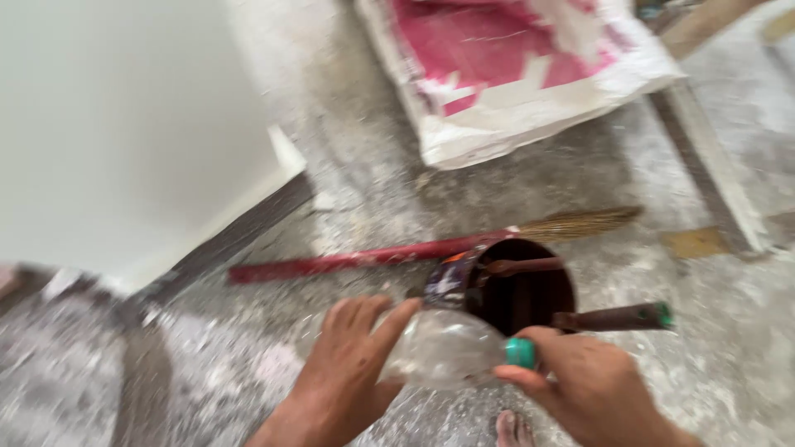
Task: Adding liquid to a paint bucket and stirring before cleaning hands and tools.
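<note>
The room has soft, even daylight, quite bright, without hard shadows. The white wall at the left is almost washed out. The whole view is smeared by motion blur, so the dusty floor and the red and white sack lose their edges. Only a weak shadow lies inside the dark can.

Clear, crinkled plastic bottle with smooth green plastic cap, dark glossy paint-stained can, rough dusty concrete floor, woven plastic sack in white and pink, straw broom with red glossy handle
</note>
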